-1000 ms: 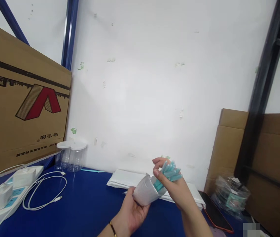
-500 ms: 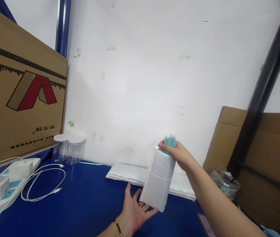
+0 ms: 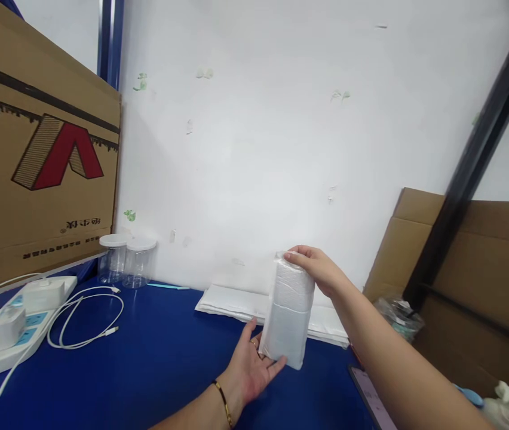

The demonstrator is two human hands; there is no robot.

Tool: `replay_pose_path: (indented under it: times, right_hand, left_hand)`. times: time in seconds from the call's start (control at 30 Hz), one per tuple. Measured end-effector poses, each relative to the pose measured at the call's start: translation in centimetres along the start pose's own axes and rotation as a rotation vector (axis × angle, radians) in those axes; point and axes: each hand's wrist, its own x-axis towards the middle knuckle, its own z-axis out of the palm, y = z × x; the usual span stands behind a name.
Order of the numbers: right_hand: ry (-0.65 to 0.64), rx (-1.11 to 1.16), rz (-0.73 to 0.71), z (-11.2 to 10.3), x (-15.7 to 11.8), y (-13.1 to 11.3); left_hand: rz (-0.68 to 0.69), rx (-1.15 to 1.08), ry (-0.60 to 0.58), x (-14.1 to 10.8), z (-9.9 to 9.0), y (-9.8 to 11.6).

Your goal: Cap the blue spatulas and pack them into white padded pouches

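A white padded pouch (image 3: 289,313) stands nearly upright above the blue table. At its top edge, my right hand (image 3: 315,266) pinches the opening, fingers closed on it. My left hand (image 3: 254,364), with a ring and a bracelet, supports the pouch's lower left side; its thumb is raised and some fingers are behind the pouch. No turquoise sticks show above the pouch's mouth. Behind it, flat white padded pouches (image 3: 232,301) lie along the wall.
On the blue table (image 3: 147,370), a power strip (image 3: 34,322) and white cable (image 3: 120,310) lie left. Two clear jars (image 3: 138,266) and a turquoise stick (image 3: 168,286) are at the back. Cardboard boxes (image 3: 57,149) flank the sides; a phone-like device (image 3: 366,391) lies right.
The turquoise sticks that stuck out of the pouch are now out of sight inside it. My right hand has closed over the pouch's top edge.
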Motion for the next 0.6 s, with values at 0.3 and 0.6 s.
replay_pose_path:
  times: [0.3, 0.6]
  right_hand:
    - [-0.081, 0.074, -0.066, -4.7, -1.0, 0.9]
    - [-0.135, -0.254, -0.313, -5.0, -3.8, 2.4]
  left_hand:
    - [0.156, 0.447, -0.267, -0.9, 0.6, 1.7]
    - [-0.14, 0.148, -0.248, -2.1, 0.4, 7.1]
